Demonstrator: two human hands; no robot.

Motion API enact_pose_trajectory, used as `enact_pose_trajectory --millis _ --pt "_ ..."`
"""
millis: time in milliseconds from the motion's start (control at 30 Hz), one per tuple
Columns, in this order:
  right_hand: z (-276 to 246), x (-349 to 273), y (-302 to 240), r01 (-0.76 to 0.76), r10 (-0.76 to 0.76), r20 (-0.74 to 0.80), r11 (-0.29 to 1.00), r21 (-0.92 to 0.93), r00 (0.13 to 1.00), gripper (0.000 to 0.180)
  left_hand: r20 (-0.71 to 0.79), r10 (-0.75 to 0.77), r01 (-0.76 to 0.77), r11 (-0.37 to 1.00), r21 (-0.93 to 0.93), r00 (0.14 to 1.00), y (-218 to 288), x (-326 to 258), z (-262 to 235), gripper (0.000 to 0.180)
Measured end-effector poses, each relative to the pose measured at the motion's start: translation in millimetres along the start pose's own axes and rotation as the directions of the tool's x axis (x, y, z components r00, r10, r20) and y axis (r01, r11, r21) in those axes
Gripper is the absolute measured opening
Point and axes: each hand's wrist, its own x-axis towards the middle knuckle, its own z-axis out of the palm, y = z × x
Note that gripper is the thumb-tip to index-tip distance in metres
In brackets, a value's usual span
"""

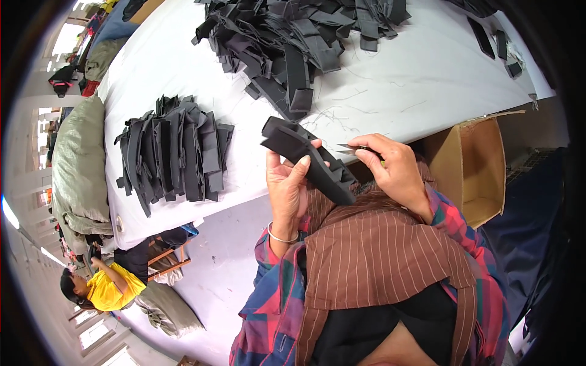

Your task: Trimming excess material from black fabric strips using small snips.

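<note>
A dark grey folded fabric strip point(330, 177), seemingly several layers thick, is pinched in my left hand point(289, 183), thumb on top. Close to its right side, my right hand point(394, 168) grips small thread snips point(354, 147), blades pointing left toward the strip without visibly touching it. Beyond my hands, a loose heap of similar dark strips point(299, 36) covers the far part of the white table point(378, 91). To the left lies a second, neater row of strips point(174, 152), side by side.
Loose thread ends lie scattered by the heap. An open cardboard box point(482, 177) stands at the table's right edge. Dark flat pieces point(482, 38) rest at the far right. Stuffed sacks point(79, 158) line the left, where a person in a yellow top point(113, 287) sits.
</note>
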Motion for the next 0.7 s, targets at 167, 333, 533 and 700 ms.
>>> enact_pose_trajectory --millis 167,333,533,700 --pt "-4.3 0.1 -2.1 -0.045 0.042 0.075 0.998 0.043 0.996 0.017 0.006 -0.100 0.100 0.993 -0.066 0.995 -20.3 -8.6 -8.8 0.020" --pt "-2.2 -3.5 5.8 0.002 -0.002 -0.015 0.999 0.040 1.000 0.015 0.179 -0.328 0.359 0.913 -0.193 0.928 -21.7 -24.3 -7.5 0.052" --pt "-8.3 -6.3 -4.0 0.006 -0.007 0.035 0.999 0.044 0.999 0.018 0.081 -0.365 0.372 0.921 -0.119 0.928 -20.1 -31.0 -12.8 0.028" --pt "-8.5 -18.4 -0.2 0.005 -0.010 0.096 0.999 0.050 0.995 0.018 0.025 -0.350 0.351 0.934 -0.061 0.936 -17.5 -30.0 -2.8 0.048"
